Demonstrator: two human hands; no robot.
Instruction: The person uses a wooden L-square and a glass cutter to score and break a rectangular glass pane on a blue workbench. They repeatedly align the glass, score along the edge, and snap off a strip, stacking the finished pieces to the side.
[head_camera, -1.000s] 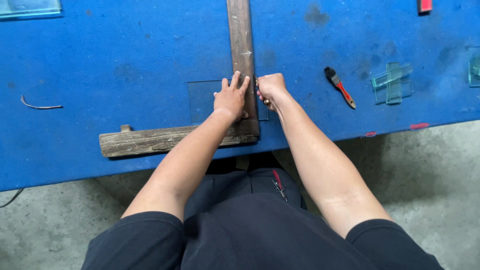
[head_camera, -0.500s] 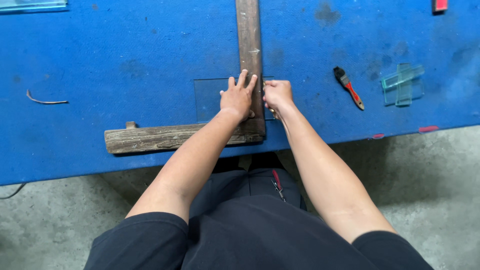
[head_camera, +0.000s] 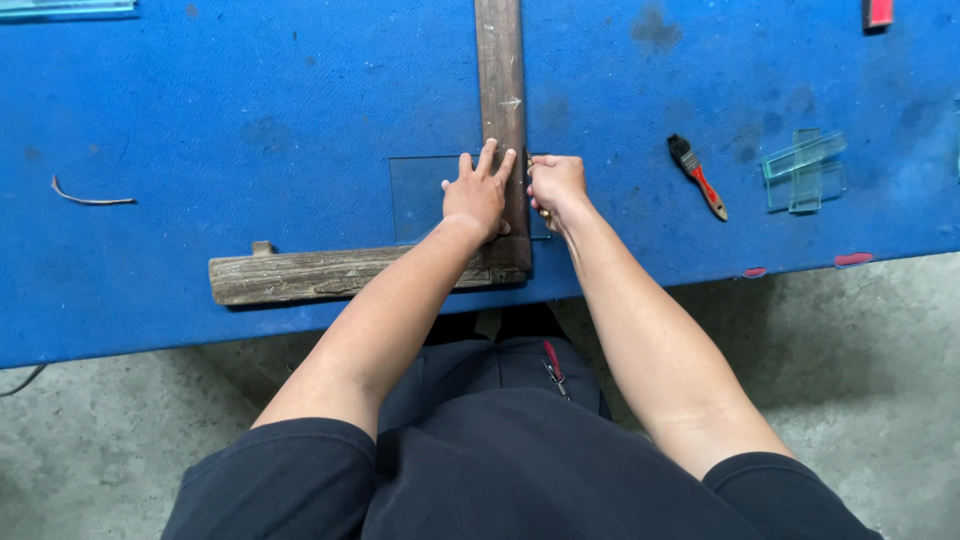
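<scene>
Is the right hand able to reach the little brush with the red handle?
Probably yes. The brush lies in the open on the blue table, off to the right hand's side, with nothing between them. But that hand is closed around a small tool beside the wooden square.

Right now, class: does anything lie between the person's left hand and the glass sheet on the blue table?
Nothing visible does. The left hand presses flat where the wooden square overlaps the glass sheet, palm apparently on the glass. The right hand grips a small tool beside the square's edge.
</scene>
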